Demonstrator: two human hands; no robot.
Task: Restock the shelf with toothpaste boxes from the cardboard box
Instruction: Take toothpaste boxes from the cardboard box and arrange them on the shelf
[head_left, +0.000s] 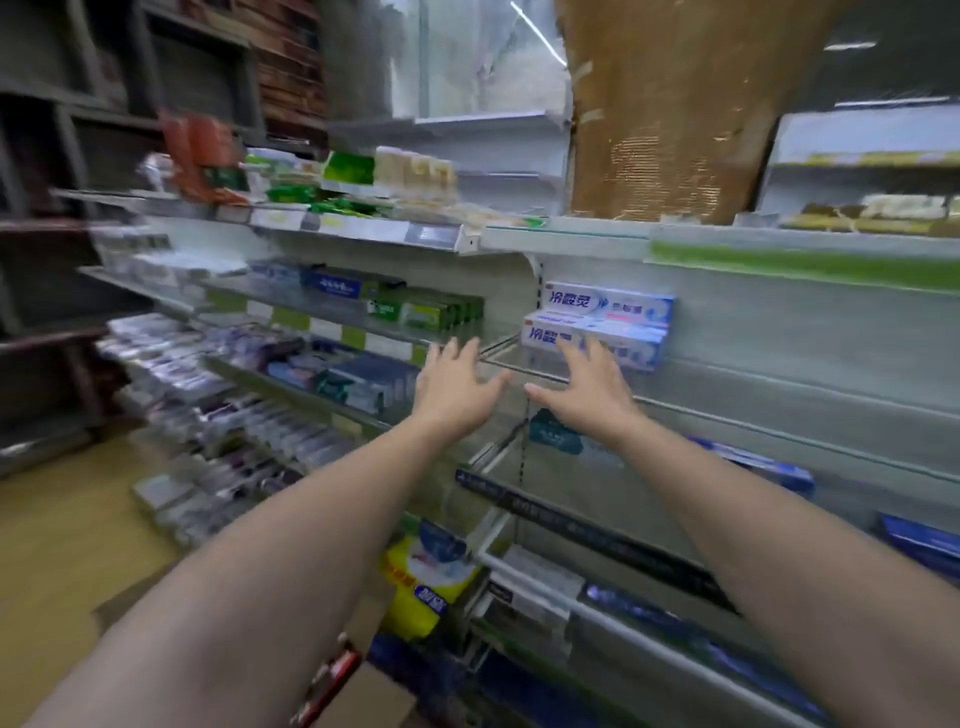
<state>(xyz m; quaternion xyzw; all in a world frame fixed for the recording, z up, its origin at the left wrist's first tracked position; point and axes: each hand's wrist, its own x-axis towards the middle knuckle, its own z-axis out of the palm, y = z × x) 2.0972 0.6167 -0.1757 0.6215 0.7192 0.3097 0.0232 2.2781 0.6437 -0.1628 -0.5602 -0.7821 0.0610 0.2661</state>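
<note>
Left hand (457, 382) and right hand (589, 397) reach open and empty, fingers spread, toward two stacked toothpaste boxes (605, 325) on the shelf (753, 427). Light and stiff, they likely crush at the end flaps — gripping the long sides looks safest.

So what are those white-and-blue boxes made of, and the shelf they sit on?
The toothpaste boxes look like thin printed card with a glossy coat: sharp folded edges, crisp print and a light sheen. The shelf looks like pale painted metal, flat and smooth. Its front edge may be clear plastic, but blur leaves that open.
</note>
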